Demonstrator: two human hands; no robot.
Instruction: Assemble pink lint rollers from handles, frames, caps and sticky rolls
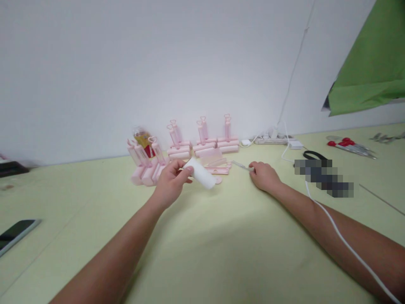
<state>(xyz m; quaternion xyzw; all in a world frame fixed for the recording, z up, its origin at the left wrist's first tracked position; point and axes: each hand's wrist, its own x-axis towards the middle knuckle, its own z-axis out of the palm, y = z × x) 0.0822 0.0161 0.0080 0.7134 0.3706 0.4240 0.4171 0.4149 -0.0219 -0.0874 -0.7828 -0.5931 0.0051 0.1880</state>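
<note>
My left hand (172, 182) is closed on one end of a white paper roll (202, 175), tilted above the table. My right hand (265, 175) rests low on the table, its fingers pinched on the near end of a slim pale tool (240, 164) whose kind I cannot make out. Between the hands lie a pink frame part (217, 170), a translucent pink cover (211, 156) and a small pink disc (218, 180), partly behind the roll. Beside my left hand stand several pink lint rollers (145, 171) with upright handles.
More pink lint rollers (202, 145) line the wall. Behind them sits a red and yellow packet (145, 141). To the right are a power strip (274, 139), red-handled scissors (348, 143), a black strap (316, 156) and a white cable (335, 232) crossing my right arm. A phone (17, 234) lies left.
</note>
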